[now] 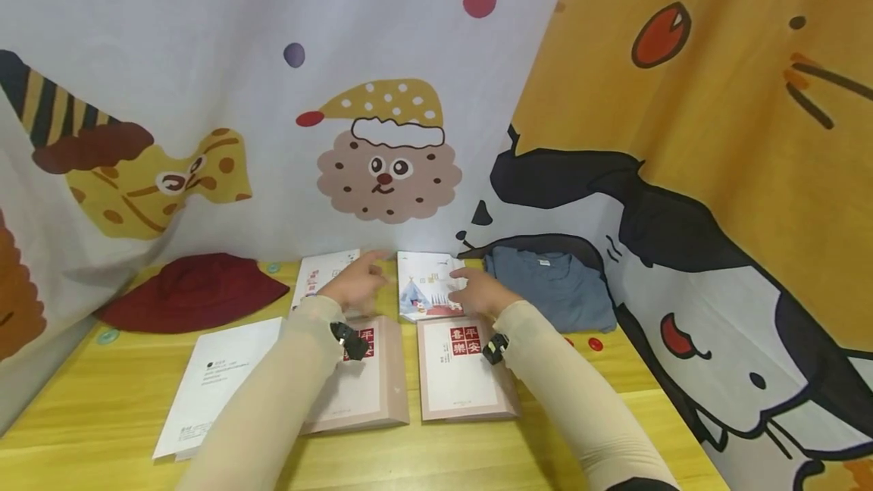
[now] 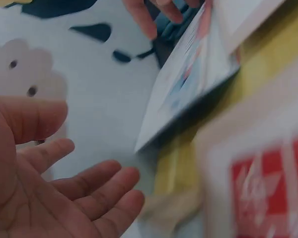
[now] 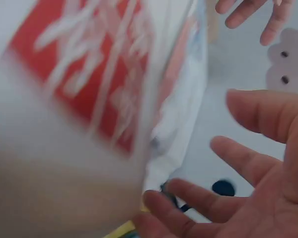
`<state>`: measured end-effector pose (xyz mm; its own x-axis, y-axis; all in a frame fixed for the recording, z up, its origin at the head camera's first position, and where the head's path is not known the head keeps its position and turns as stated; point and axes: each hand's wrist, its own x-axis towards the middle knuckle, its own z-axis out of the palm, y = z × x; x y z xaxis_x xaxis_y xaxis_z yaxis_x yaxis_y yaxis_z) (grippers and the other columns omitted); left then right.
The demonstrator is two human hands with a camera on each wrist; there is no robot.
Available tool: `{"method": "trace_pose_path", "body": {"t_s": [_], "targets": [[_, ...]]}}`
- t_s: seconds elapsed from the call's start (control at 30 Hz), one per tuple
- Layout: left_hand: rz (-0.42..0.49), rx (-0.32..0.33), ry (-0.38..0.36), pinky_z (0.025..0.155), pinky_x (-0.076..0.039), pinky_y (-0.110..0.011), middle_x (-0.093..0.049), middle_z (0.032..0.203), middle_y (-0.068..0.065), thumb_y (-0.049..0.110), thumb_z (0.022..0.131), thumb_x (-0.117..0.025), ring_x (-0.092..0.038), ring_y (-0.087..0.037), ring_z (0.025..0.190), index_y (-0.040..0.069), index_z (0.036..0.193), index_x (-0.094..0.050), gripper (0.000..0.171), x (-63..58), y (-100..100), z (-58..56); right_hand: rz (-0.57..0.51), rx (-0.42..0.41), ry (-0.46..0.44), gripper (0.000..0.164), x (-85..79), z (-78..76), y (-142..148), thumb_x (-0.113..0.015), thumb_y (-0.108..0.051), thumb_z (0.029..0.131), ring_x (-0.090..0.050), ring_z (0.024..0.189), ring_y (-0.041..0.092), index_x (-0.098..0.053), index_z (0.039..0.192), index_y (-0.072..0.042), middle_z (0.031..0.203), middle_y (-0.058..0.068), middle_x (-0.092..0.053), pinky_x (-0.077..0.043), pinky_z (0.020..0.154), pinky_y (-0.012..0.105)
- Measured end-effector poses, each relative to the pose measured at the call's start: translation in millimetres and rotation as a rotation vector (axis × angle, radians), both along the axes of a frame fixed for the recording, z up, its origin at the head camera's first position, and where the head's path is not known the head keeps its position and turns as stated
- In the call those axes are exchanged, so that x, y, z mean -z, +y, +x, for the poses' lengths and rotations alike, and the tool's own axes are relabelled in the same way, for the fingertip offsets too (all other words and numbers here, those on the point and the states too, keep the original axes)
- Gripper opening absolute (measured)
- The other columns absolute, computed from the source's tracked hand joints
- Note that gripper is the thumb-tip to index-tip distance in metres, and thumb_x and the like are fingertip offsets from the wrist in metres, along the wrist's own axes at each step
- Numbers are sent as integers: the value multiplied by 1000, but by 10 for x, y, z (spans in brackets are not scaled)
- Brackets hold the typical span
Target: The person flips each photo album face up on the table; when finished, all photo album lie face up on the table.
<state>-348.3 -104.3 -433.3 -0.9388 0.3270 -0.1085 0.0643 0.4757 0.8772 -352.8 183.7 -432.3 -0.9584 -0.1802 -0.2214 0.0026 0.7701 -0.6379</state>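
My left hand (image 1: 355, 283) hovers over the right side of a white booklet with red print (image 1: 315, 271). In the left wrist view its fingers (image 2: 97, 186) are spread and hold nothing. My right hand (image 1: 483, 292) is at the right edge of a white booklet with a blue tent picture (image 1: 419, 290); whether it touches the cover I cannot tell. The right wrist view shows its fingers (image 3: 208, 201) apart, gripping nothing. Nearer me lie two pale pink booklets with red squares, the left one (image 1: 355, 392) partly under my forearm, the right one (image 1: 457, 381) below my right wrist.
A white sheet-like booklet (image 1: 211, 377) lies at the left front. Behind it is a dark red hat (image 1: 198, 290); a folded blue-grey garment (image 1: 552, 290) lies at the back right. Teal buttons (image 1: 107, 336) and red buttons (image 1: 596, 344) dot the yellow table (image 1: 368, 461). A printed curtain (image 1: 225, 14) hangs behind.
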Motion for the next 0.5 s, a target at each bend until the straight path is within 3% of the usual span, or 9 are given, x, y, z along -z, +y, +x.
{"method": "trace_pose_path", "body": {"t_s": [0.07, 0.13, 0.33, 0.5], "targets": [[-4, -21, 19, 105, -52, -57, -38, 163, -28, 21, 109, -50, -54, -44, 135, 14, 169, -21, 67, -50, -165, 0, -44, -22, 30, 58, -46, 0, -70, -71, -30, 101, -49, 144, 41, -53, 154, -14, 156, 23, -51, -41, 118, 59], [-10, -49, 26, 114, -44, -61, -36, 162, -31, 22, 110, -48, -43, -49, 146, 10, 169, -19, 67, -78, -333, -1, -84, -43, 48, 60, -103, 23, -173, -72, -34, 101, -52, 141, 42, -54, 154, -15, 154, 23, -52, -45, 115, 58], [-72, -145, -11, 121, -33, -65, -30, 164, -35, 29, 110, -47, -37, -52, 148, 5, 169, -14, 71, -64, -786, 36, -151, -140, 100, 61, -197, 86, -580, -74, -35, 99, -58, 134, 38, -55, 153, -14, 150, 23, -56, -52, 109, 52], [-139, -151, -57, 125, -22, -67, -18, 168, -36, 34, 111, -47, -23, -54, 154, -3, 167, -10, 77, -19, -1052, 86, -227, -197, 79, 65, -189, 100, -935, -76, -33, 97, -61, 128, 37, -53, 155, -11, 150, 24, -56, -55, 102, 51]]}}
